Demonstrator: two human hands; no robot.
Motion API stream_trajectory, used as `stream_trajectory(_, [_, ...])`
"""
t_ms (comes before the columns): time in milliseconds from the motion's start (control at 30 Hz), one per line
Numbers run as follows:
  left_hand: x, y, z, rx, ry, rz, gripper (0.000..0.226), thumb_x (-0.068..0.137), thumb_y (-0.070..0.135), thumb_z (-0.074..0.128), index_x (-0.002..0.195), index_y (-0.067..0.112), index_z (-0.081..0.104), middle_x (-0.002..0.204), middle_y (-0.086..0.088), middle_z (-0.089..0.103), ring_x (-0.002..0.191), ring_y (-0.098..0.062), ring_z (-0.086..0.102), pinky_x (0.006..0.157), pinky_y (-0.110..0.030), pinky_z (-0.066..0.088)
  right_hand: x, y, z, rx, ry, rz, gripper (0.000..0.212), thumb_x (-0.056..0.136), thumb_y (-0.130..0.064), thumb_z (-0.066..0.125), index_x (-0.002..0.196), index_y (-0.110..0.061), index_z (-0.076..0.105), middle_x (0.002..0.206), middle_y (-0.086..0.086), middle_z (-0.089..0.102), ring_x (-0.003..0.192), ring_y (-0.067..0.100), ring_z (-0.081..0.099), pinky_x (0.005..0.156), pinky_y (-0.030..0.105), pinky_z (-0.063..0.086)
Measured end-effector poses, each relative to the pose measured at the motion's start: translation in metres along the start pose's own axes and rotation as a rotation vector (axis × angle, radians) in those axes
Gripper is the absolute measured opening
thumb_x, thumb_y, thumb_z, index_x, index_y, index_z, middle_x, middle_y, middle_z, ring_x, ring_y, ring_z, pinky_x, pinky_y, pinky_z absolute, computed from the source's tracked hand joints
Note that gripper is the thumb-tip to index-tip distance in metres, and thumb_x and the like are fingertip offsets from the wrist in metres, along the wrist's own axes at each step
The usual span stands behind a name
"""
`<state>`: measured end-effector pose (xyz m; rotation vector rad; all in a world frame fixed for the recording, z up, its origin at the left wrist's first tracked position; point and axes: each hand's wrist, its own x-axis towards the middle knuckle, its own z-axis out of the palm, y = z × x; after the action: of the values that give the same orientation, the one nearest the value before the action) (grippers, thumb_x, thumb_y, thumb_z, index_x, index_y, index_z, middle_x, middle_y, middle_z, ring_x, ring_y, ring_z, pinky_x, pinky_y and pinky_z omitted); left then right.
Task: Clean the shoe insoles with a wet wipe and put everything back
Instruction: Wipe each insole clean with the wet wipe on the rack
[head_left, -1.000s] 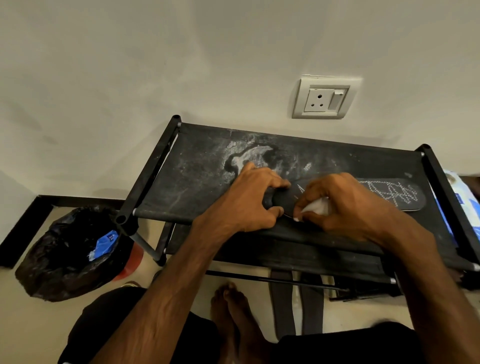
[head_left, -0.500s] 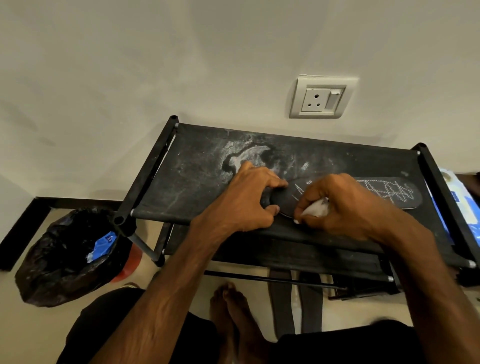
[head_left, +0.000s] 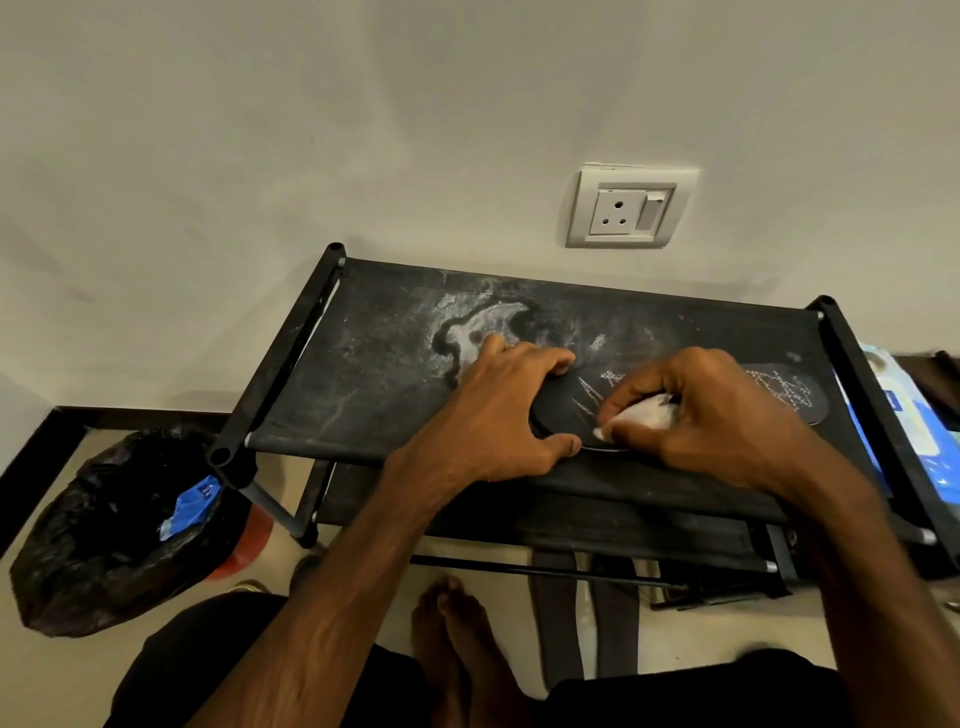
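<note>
Both bare forearms reach forward from the lower edge of the view and draw close together. The left hand (head_left: 498, 410) arches, fingers and thumb curled round the end of the insole (head_left: 563, 415). The right hand (head_left: 722, 415), knuckles up, pinches a bunched wet wipe (head_left: 644, 415) against the insole.

Dusty black fabric rack shelf (head_left: 363, 374): dark insole (head_left: 784, 400) lying flat, right of centre.
</note>
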<state>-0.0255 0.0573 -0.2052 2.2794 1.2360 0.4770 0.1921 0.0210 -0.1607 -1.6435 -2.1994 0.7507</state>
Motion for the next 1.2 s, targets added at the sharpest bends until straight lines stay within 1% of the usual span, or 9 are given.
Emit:
stream_trajectory(167, [0.002,-0.001,0.001,-0.02,-0.002,-0.015,0.085,0.073,0.046,0.084,0.146,0.024,0.046,0.135,0.01,0.055,0.127,-0.013,0.034,0.108,-0.034,0.037,0.0,-0.003,0.003,-0.027,-0.083,-0.004,0.015,0.083,-0.014,0.078,0.083,-0.029,0.082,0.083,-0.014,0.077,0.079,0.002,0.072,0.075,0.027,0.058])
stream_trajectory(333, [0.004,0.0,0.001,-0.042,-0.031,-0.032,0.087,0.072,0.043,0.085,0.147,0.023,0.045,0.133,0.008,0.054,0.124,-0.014,0.035,0.103,-0.03,0.036,0.012,-0.002,0.018,-0.013,0.081,-0.015,0.009,0.082,-0.017,0.081,0.086,-0.025,0.082,0.084,-0.009,0.077,0.08,0.001,0.07,0.073,0.024,0.057])
stream_trajectory(500, [0.004,0.0,0.001,-0.034,-0.046,-0.048,0.089,0.074,0.043,0.084,0.149,0.023,0.041,0.138,0.007,0.051,0.13,-0.016,0.033,0.108,-0.034,0.036,0.028,-0.002,0.032,0.027,0.22,-0.038,0.009,0.083,-0.015,0.079,0.09,-0.019,0.083,0.089,-0.002,0.078,0.081,0.009,0.071,0.074,0.038,0.059])
stream_trajectory(733, [0.003,0.0,0.002,-0.061,-0.017,-0.037,0.087,0.071,0.041,0.087,0.146,0.023,0.046,0.133,0.011,0.055,0.125,-0.012,0.034,0.105,-0.029,0.036,0.008,-0.003,0.012,-0.02,-0.025,0.023,0.018,0.08,-0.014,0.075,0.083,-0.029,0.083,0.082,-0.012,0.077,0.076,0.002,0.071,0.072,0.036,0.06])
stream_trajectory(800, [0.003,0.0,0.001,-0.068,-0.018,-0.036,0.087,0.071,0.041,0.087,0.146,0.023,0.046,0.133,0.011,0.055,0.124,-0.011,0.034,0.104,-0.026,0.035,0.006,-0.002,0.01,-0.019,-0.026,0.04,0.015,0.079,-0.018,0.077,0.082,-0.031,0.083,0.081,-0.015,0.077,0.076,0.001,0.072,0.072,0.036,0.062])
stream_trajectory(900, [0.004,0.0,0.001,-0.067,-0.028,-0.039,0.088,0.072,0.041,0.086,0.147,0.022,0.044,0.133,0.01,0.054,0.124,-0.012,0.034,0.1,-0.024,0.033,0.015,0.001,0.021,-0.027,0.104,0.088,0.009,0.076,-0.033,0.078,0.085,-0.035,0.082,0.083,-0.013,0.077,0.076,0.003,0.071,0.071,0.039,0.061])
stream_trajectory(967, [0.004,-0.001,0.002,-0.056,-0.041,-0.045,0.089,0.073,0.042,0.085,0.148,0.022,0.042,0.136,0.009,0.053,0.126,-0.013,0.034,0.101,-0.026,0.033,0.026,0.0,0.029,-0.024,0.194,0.109,0.021,0.073,-0.046,0.07,0.089,-0.037,0.08,0.084,-0.009,0.077,0.077,0.01,0.072,0.069,0.041,0.061])
stream_trajectory(1067, [0.004,-0.002,0.002,-0.044,-0.049,-0.052,0.089,0.074,0.043,0.084,0.149,0.023,0.041,0.139,0.008,0.051,0.13,-0.014,0.032,0.104,-0.027,0.033,0.037,-0.001,0.033,-0.054,0.283,0.14,0.021,0.077,-0.042,0.073,0.095,-0.039,0.081,0.086,-0.002,0.078,0.079,0.019,0.072,0.068,0.043,0.06])
stream_trajectory(1200, [0.004,-0.002,0.002,-0.052,-0.041,-0.059,0.091,0.072,0.044,0.085,0.149,0.023,0.041,0.134,0.012,0.054,0.124,-0.012,0.033,0.099,-0.026,0.033,0.033,0.0,0.029,-0.046,0.192,0.131,0.033,0.067,-0.051,0.059,0.091,-0.041,0.079,0.084,-0.005,0.077,0.076,0.014,0.072,0.068,0.042,0.061])
